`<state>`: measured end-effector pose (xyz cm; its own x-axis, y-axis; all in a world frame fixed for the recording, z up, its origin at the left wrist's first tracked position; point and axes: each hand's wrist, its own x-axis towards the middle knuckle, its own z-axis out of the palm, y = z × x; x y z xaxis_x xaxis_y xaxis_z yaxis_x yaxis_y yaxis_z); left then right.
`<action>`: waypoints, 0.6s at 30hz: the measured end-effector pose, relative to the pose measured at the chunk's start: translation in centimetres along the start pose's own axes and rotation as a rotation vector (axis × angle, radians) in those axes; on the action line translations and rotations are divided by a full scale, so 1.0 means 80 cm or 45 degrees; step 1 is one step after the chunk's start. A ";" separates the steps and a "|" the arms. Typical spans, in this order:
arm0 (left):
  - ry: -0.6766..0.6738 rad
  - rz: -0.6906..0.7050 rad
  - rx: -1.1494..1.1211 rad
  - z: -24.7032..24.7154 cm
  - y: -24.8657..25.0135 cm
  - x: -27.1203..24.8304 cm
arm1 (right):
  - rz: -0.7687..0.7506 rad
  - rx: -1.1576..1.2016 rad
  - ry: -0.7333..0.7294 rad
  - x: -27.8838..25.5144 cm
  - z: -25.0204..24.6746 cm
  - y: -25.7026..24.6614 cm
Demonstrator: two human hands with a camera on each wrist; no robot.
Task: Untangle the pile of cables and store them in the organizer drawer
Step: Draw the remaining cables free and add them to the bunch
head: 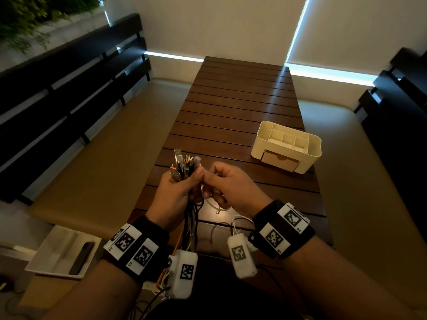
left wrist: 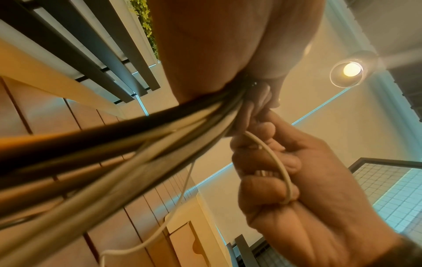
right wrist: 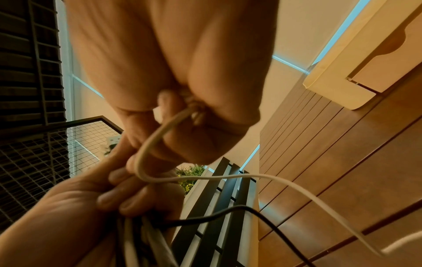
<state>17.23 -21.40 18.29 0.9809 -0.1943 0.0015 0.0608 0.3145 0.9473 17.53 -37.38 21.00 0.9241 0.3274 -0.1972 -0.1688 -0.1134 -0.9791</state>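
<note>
My left hand (head: 178, 188) grips a bundle of cables (head: 184, 165) upright above the near end of the table; several USB plugs stick out over its fist and the cords hang down past the wrist. In the left wrist view the bundle of cables (left wrist: 128, 142) runs out of the fist (left wrist: 228, 54). My right hand (head: 225, 185) sits right beside it and holds one thin white cable (head: 213, 205), which loops out below its curled fingers. The white cable (right wrist: 160, 137) comes out of the right hand (right wrist: 178, 75) and trails away to the right. The cream organizer (head: 288, 148) stands at the table's right, its drawer (head: 280, 160) closed.
The slatted wooden table (head: 242, 100) stretches away ahead. Dark benches (head: 69, 88) flank it on both sides. A white tray (head: 57, 252) with a dark phone lies on the floor at the lower left. Thin cords (head: 235, 224) lie on the near tabletop.
</note>
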 end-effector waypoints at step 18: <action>0.293 0.059 -0.379 -0.014 0.059 0.016 | 0.054 0.396 -0.020 -0.013 -0.024 0.030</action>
<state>18.97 -19.13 22.40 0.9976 0.0302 -0.0618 0.0328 0.5807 0.8135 16.83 -39.81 18.91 0.9088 0.3435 -0.2369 -0.3065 0.1642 -0.9376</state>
